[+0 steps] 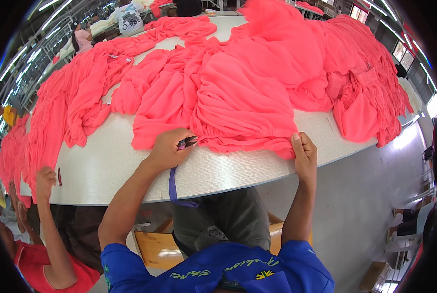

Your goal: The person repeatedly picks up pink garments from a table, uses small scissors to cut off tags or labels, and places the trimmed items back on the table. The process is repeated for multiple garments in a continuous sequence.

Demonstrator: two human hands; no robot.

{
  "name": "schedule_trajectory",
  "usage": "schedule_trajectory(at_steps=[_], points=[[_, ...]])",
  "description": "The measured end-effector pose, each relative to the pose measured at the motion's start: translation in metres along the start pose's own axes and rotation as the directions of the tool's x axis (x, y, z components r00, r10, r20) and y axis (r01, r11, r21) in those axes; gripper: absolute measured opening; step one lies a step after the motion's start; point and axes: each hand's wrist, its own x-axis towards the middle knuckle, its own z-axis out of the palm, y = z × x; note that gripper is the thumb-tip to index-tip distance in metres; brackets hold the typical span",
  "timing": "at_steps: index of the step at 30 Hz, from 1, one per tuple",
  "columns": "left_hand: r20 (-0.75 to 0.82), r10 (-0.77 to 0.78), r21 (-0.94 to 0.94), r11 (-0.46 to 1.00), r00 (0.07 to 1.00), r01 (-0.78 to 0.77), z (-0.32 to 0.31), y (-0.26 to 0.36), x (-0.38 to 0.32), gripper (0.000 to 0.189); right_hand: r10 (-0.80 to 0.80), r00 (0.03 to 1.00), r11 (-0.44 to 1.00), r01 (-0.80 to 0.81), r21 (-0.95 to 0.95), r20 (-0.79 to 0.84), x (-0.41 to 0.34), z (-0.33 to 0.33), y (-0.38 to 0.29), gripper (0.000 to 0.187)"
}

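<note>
A gathered coral-pink garment (240, 106) of thin fabric lies before me on the pale tabletop. My left hand (172, 148) holds small thread snips (190, 141), their dark blades pointing right at the garment's near edge. From that hand a purple ribbon (172, 185) hangs over the table's edge. My right hand (304, 152) pinches the garment's near right corner between thumb and fingers. Whether the left fingers also grip fabric, I cannot tell.
More coral garments are heaped on the left (83, 88) and right (365, 91). At the left, a co-worker's hand (45, 179) is near a small dark red tool (59, 176). The curved table edge (218, 193) runs in front of me, above a wooden bench (158, 249).
</note>
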Motion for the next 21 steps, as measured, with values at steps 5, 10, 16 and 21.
schedule_trajectory(at_steps=[5, 10, 16, 21], points=[[0.04, 0.117, 0.059, 0.991, 0.992, -0.119, -0.001, 0.001, 0.001, 0.029, 0.02, 1.0, 1.0, -0.02, -0.021, -0.003, -0.002, 0.001, -0.004, 0.036], [0.063, 0.084, 0.142, 0.986, 0.994, -0.092, -0.004, 0.008, -0.001, 0.032, 0.009, 1.0, 1.0, -0.01, -0.025, -0.027, -0.002, 0.002, -0.004, 0.036], [0.051, 0.156, 0.107, 0.981, 0.986, -0.161, -0.004, 0.002, -0.004, 0.033, 0.002, 0.998, 1.0, -0.001, 0.002, -0.058, -0.002, -0.001, 0.003, 0.035], [0.11, 0.159, 0.137, 0.975, 0.981, -0.173, -0.008, 0.004, -0.003, 0.029, -0.017, 0.942, 0.979, 0.084, 0.184, -0.336, 0.0, -0.009, 0.019, 0.028]])
